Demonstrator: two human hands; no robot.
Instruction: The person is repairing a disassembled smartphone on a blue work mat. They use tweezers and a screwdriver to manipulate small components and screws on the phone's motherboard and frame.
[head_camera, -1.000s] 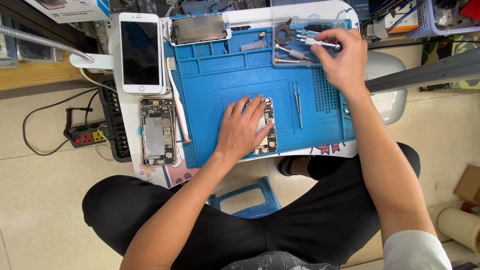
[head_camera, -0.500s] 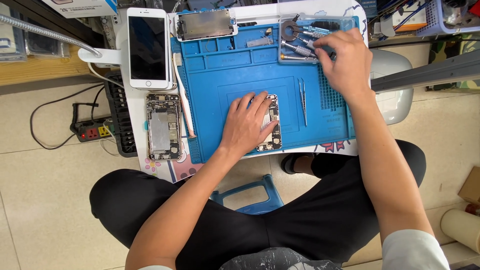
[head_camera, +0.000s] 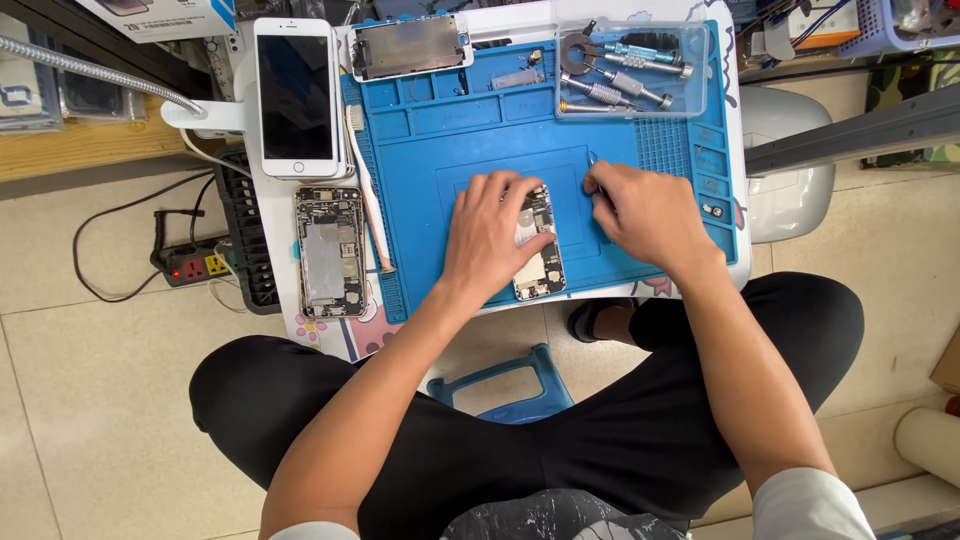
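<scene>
While an opened phone chassis (head_camera: 538, 250) is pinned flat on the blue repair mat (head_camera: 430, 200), near the mat's front edge, it is seen to be covered over its upper left by the left hand (head_camera: 490, 240), whose fingers are spread apart and pressed down on it rather than closed round it; only the lower half of the exposed board is left showing beneath the palm; just to the right, the right hand (head_camera: 645, 215) is held with its fingers drawn together at the chassis's upper right corner, and a thin dark tool tip appears to be pinched there, though what is clamped cannot be told with certainty; the chassis therefore lies under the left grip and just beside the right one, touching or nearly so; a slip is judged the chief risk, since the phone is held by downward pressure alone and could be skated across the mat by a sideways push, so that the fine tip might be driven into the bare board; small loose parts could also be flicked off the counter's near edge, beyond which the lap and floor lie; farther out, a clear tray of screwdrivers (head_camera: 630, 75) is set at the mat's top right, a metal plate (head_camera: 410, 47) at its top left, a second opened phone (head_camera: 328, 252) and a white phone (head_camera: 296, 98) beside the mat's left edge.
</scene>
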